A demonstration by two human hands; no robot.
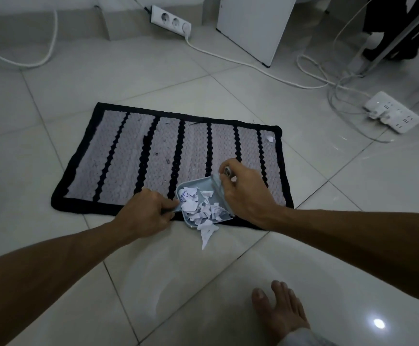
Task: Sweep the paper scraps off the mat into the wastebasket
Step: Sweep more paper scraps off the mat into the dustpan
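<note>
Blue ink marks show on one scrap, too small to read; no labels are legible anywhere. The left hand [144,212] has its grip closed round the handle of a pale blue dustpan [198,199], held at the mat's near edge. The pan is heaped with torn paper scraps [201,204], and a few spill over its lip towards the floor [103,78]. The right hand [244,193] is clenched on a small brush [218,182] at the pan's right side. One stray scrap [269,139] lies by the far right corner of the grey, black-striped mat [128,156]. Glossy white tiles carry power strips, cables and a bare foot [279,312].
</note>
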